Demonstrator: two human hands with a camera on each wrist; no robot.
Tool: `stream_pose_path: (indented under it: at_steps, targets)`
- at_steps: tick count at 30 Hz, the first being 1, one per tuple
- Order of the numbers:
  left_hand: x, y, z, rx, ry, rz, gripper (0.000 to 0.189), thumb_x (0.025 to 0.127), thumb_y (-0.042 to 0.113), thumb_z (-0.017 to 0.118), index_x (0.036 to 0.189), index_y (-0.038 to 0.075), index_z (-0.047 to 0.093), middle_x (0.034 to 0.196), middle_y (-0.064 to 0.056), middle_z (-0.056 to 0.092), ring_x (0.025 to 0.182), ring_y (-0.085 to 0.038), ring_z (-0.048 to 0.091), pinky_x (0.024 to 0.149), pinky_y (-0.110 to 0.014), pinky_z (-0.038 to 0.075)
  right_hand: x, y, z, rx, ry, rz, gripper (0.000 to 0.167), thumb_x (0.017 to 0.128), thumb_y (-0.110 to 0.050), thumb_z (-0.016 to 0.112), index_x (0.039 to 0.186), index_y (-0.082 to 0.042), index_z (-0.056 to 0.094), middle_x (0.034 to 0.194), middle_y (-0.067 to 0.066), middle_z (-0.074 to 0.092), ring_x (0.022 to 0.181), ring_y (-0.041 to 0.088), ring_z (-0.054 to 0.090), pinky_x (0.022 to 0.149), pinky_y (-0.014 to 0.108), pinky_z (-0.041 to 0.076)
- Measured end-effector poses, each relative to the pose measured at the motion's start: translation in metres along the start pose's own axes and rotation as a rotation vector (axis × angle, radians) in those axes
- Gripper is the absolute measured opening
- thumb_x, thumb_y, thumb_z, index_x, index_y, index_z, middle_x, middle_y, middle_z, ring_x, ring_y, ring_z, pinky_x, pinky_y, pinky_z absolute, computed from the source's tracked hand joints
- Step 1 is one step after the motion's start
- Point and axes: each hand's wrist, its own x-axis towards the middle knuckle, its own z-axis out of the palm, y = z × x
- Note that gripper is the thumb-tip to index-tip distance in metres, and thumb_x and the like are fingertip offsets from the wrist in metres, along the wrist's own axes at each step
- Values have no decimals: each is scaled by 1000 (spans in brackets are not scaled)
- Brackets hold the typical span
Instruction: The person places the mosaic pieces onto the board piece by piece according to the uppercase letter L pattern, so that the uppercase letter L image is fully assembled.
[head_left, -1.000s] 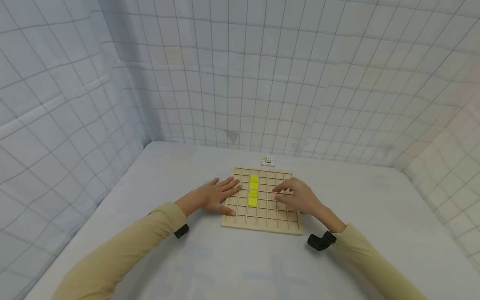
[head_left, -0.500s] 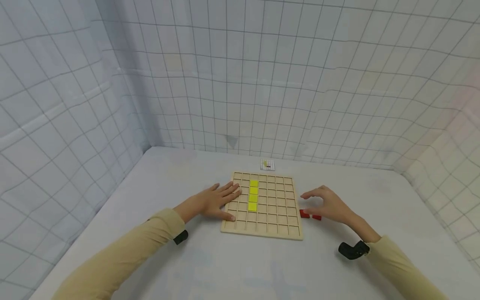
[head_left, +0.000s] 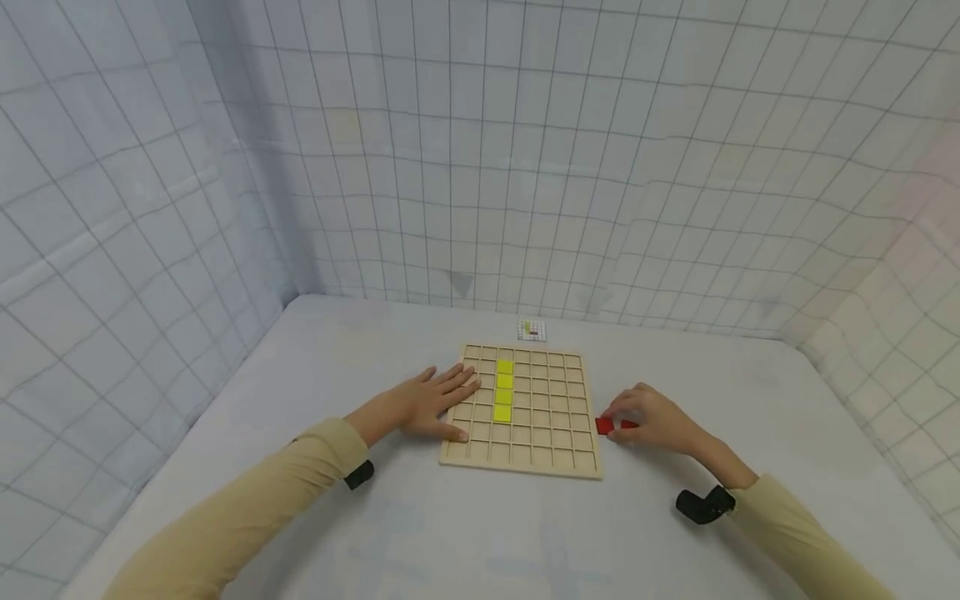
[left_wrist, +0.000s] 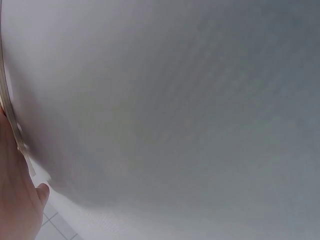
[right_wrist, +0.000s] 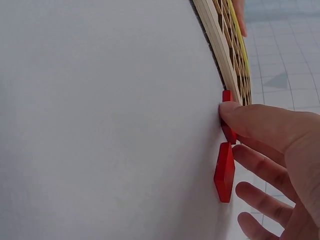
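Note:
A wooden grid board (head_left: 551, 450) lies on the white table, with a column of yellow square tiles (head_left: 504, 390) set in its cells. My left hand (head_left: 435, 404) rests with spread fingers on the board's left edge. Just off the right edge, my right hand (head_left: 656, 421) pinches a red tile (head_left: 604, 427) between thumb and index finger. In the right wrist view the thumb overlaps this red tile (right_wrist: 230, 134), beside the board's side. A second red tile (right_wrist: 225, 172) lies right behind it, near the other fingers. The left wrist view shows mostly table and part of the left hand (left_wrist: 17, 195).
Behind the board lies a small printed card (head_left: 532, 330) with a grid and coloured squares. White cloth walls (head_left: 480, 167) with dark grid lines stand at the back and both sides of the table (head_left: 480, 542).
My right hand has moved from over the board out to the right, uncovering the red tiles, then lowered and closed its fingers on the nearer one. My left hand stays in place.

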Motion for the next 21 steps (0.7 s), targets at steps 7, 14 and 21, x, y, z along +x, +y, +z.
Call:
stream_pose_path:
  at_steps: [7, 14, 21]
  targets:
    - [0, -3, 0, 0, 5, -2, 91, 89, 72, 41, 157, 22, 6, 164, -4, -1, 152, -24, 0, 118, -57, 11, 1, 1, 2, -36, 41, -6, 20, 77, -27, 80, 94, -16, 78, 92, -10, 71, 87, 9, 52, 74, 28, 47]
    - [1, -2, 0, -12, 11, 4, 91, 89, 71, 42, 157, 22, 6, 164, -4, 0, 152, -24, 0, 118, -57, 11, -2, -3, 0, -41, 40, 66, 19, 76, -27, 80, 93, -18, 78, 89, -11, 71, 85, 8, 53, 71, 25, 46]
    - [3, -4, 4, -5, 4, 6, 92, 89, 72, 41, 157, 22, 6, 164, -4, -1, 151, -25, -1, 118, -57, 11, -1, -7, -1, -15, 79, 125, 21, 78, -24, 79, 96, -15, 77, 88, -8, 70, 79, 8, 55, 65, 23, 44]
